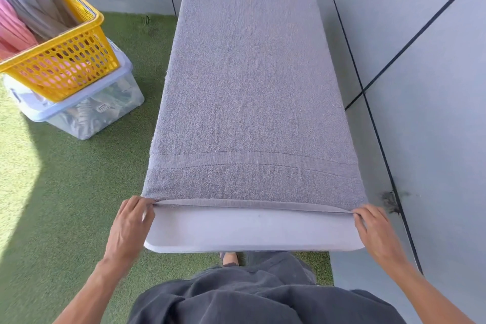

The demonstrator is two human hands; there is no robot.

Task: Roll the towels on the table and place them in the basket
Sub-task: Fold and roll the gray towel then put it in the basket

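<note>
Outdoors on a strip of artificial grass (65,192), a person is standing at the 6 o'clock end of a narrow white desk (249,231), where a grey towel (249,87) is lying flat and covering nearly the whole top, running away toward 12 o'clock. Only a bare band of desk is showing at the near end. The left hand (131,223) is pinching the towel's near corner at about 8 o'clock, fingers closed on the hem; the right hand (376,229) is doing the same at about 4 o'clock, fingers likewise clamped on the cloth. Between them the hem is lifting slightly off the surface.

The towel is looking soft, limp terry, thick enough to bunch, probably light for its size; a woven band is crossing it near the hem. Being floppy, it is likely to sag in the middle if held only at the corners, so an even roll probably calls for both hands working inward along the near edge while keeping the sides square.

At 10 o'clock, on the grass, a yellow basket (79,60) is sitting on a clear lidded tub (86,113), already holding pink and grey cloth draped over its rim.
</note>
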